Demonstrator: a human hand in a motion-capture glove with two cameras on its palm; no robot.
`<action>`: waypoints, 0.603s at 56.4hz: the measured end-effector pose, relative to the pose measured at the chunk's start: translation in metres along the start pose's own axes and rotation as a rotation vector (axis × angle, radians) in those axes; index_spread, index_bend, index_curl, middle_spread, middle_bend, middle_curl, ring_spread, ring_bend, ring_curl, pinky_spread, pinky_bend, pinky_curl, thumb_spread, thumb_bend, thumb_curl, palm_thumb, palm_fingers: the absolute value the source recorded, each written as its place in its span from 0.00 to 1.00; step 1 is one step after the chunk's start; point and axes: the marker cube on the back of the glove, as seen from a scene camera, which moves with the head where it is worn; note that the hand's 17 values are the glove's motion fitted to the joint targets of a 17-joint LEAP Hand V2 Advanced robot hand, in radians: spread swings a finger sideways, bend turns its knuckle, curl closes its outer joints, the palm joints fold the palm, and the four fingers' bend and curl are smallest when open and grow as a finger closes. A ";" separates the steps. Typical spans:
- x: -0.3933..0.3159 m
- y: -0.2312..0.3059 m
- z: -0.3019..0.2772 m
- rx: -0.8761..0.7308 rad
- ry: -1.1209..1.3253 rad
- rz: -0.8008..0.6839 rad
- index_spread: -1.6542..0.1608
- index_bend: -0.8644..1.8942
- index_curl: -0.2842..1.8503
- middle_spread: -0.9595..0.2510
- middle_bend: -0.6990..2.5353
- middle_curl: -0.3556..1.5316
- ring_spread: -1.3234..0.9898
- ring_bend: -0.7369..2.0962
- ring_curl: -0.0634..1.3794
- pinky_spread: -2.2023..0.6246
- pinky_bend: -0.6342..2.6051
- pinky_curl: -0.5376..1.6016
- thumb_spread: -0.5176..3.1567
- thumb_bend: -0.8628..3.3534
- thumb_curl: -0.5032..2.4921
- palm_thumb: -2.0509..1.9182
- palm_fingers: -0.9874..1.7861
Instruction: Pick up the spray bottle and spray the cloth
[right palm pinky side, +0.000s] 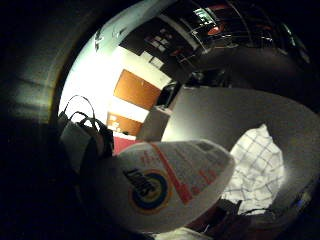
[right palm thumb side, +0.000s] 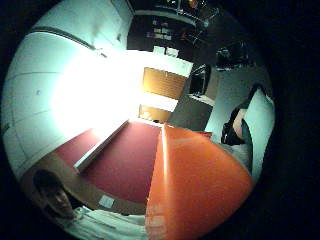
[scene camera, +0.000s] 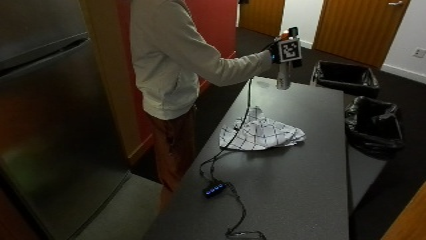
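White-bodied spray bottle (scene camera: 283, 75) is off the table (scene camera: 319, 165), held up in the gloved right hand (scene camera: 278, 50), fingers wrapped around its neck. Bottle hangs roughly upright, long axis near vertical, orange top by the hand. Checked cloth (scene camera: 261, 134) lies crumpled on the table, below the bottle and nearer the person, well apart from it. Key relation: cloth is down and back toward the body from the hand, so the nozzle likely needs tilting down at it or the hand brought closer. Can't tell which way the nozzle faces. Palm view shows the label (right palm pinky side: 165, 182) close up, cloth (right palm pinky side: 255, 170) beyond it. Bare hand not visible.
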 end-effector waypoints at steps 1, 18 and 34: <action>0.001 0.008 0.026 -0.047 -0.010 -0.004 0.82 0.50 0.38 0.68 0.41 0.46 0.50 0.48 0.38 0.70 0.33 0.44 0.15 0.20 0.42 0.75 0.86; 0.082 0.051 0.096 -0.197 -0.014 0.088 0.82 0.50 0.38 0.69 0.41 0.46 0.50 0.48 0.38 0.69 0.33 0.44 0.15 0.20 0.42 0.75 0.86; 0.141 0.038 0.179 0.002 0.138 0.146 0.83 0.49 0.38 0.70 0.41 0.46 0.50 0.48 0.38 0.69 0.33 0.44 0.16 0.20 0.42 0.75 0.85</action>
